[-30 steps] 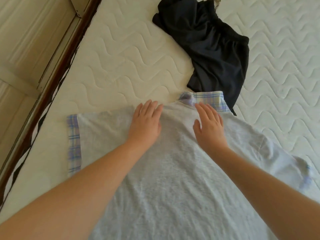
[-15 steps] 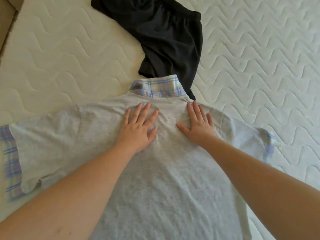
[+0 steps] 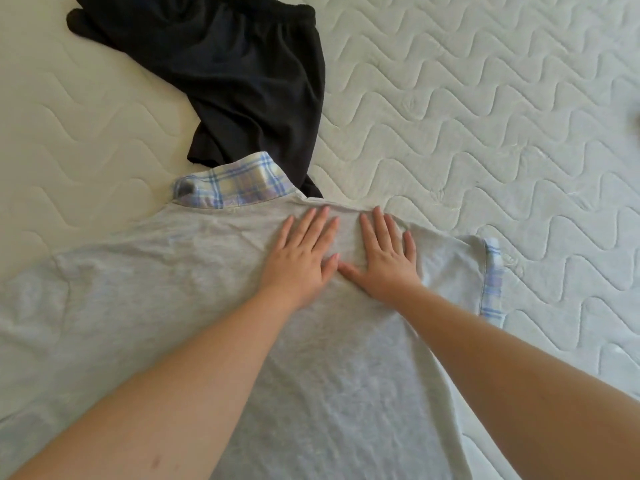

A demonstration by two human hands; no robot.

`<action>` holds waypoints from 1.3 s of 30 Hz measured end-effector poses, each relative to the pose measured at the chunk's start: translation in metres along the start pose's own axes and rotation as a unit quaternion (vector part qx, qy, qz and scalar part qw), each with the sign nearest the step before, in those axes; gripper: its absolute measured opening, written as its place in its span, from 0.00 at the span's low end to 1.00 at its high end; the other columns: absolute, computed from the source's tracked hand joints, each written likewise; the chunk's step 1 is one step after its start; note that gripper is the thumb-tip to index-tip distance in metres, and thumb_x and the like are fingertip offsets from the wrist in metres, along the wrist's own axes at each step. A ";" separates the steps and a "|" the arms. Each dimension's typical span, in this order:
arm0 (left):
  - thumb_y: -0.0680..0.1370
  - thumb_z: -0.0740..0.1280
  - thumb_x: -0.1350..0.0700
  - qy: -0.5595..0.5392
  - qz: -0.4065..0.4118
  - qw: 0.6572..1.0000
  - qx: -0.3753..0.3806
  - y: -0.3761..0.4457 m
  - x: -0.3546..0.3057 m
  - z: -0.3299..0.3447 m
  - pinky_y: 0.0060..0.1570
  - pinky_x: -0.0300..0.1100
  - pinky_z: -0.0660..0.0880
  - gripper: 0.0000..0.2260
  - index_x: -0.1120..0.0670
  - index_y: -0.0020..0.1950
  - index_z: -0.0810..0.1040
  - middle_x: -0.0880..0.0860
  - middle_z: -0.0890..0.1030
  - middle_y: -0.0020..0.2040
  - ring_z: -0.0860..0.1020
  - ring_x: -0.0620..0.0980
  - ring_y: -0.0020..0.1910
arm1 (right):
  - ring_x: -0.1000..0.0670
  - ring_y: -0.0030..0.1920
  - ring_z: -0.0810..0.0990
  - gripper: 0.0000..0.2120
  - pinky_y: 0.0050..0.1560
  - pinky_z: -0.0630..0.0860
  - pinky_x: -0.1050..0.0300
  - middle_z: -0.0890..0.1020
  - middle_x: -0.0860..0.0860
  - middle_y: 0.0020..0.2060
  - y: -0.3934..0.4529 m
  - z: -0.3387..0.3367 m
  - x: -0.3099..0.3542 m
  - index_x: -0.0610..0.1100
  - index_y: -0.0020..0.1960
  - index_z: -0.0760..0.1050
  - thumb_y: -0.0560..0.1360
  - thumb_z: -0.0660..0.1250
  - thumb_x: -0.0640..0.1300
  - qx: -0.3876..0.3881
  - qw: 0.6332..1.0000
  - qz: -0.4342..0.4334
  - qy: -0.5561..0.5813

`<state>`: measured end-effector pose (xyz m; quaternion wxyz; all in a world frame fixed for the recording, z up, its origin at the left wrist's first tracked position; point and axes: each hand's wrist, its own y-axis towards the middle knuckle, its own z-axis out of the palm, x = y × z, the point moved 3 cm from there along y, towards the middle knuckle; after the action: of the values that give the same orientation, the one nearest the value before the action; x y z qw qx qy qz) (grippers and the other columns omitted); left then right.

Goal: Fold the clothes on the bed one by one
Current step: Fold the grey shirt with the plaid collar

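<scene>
A grey shirt [image 3: 194,306] lies spread face down across the lower half of the frame on the white quilted bed [image 3: 485,133], its plaid collar [image 3: 232,183] pointing toward the upper centre. The left hand [image 3: 298,258] and the right hand [image 3: 386,259] rest side by side, thumbs nearly touching, just below the collar toward the shirt's right shoulder; the fingers of both are straight and spread, pressing flat and grasping nothing. The step in hand appears to be smoothing the cloth before the first fold. The next move probably calls for taking one sleeve or side edge and bringing it across the back, keeping the cloth flat. The plaid-cuffed sleeve [image 3: 493,282] at centre right is fully visible; the other sleeve runs off the left edge, and the hem is cut off at the bottom. Dark shorts [image 3: 242,74] lie crumpled at upper centre, one end tucked behind the collar, not yet folded.
</scene>
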<state>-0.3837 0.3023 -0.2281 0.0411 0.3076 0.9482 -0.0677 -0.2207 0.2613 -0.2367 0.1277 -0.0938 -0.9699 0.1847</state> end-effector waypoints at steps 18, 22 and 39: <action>0.79 0.36 0.34 0.026 -0.010 0.999 0.026 0.008 0.009 0.021 0.76 0.52 0.38 0.30 0.43 0.80 0.36 0.47 0.36 0.80 0.35 0.46 0.78 | 0.46 0.44 0.77 0.18 0.35 0.68 0.54 0.78 0.49 0.41 -0.056 -0.090 -0.120 0.44 0.48 0.72 0.70 0.74 0.55 0.023 0.955 0.233 0.183; 0.78 0.38 0.33 0.004 -0.016 0.999 0.048 0.010 0.010 0.018 0.75 0.50 0.34 0.31 0.41 0.79 0.37 0.45 0.37 0.80 0.34 0.45 0.78 | 0.53 0.42 0.79 0.13 0.35 0.73 0.55 0.81 0.54 0.41 -0.084 -0.123 -0.067 0.51 0.51 0.75 0.70 0.73 0.53 0.026 0.953 0.142 0.264; 0.82 0.54 0.38 -0.463 -0.318 0.822 0.090 0.021 0.036 -0.073 0.51 0.50 0.77 0.23 0.54 0.49 0.80 0.54 0.84 0.47 0.82 0.54 0.45 | 0.59 0.64 0.73 0.20 0.63 0.68 0.62 0.75 0.61 0.65 -0.131 -0.056 0.076 0.57 0.71 0.67 0.80 0.63 0.48 0.022 0.920 0.026 0.391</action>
<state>-0.4025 0.3510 -0.1628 0.4239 -0.0759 0.8524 -0.2965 -0.2950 0.1780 -0.1199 0.4937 -0.1811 -0.8359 0.1575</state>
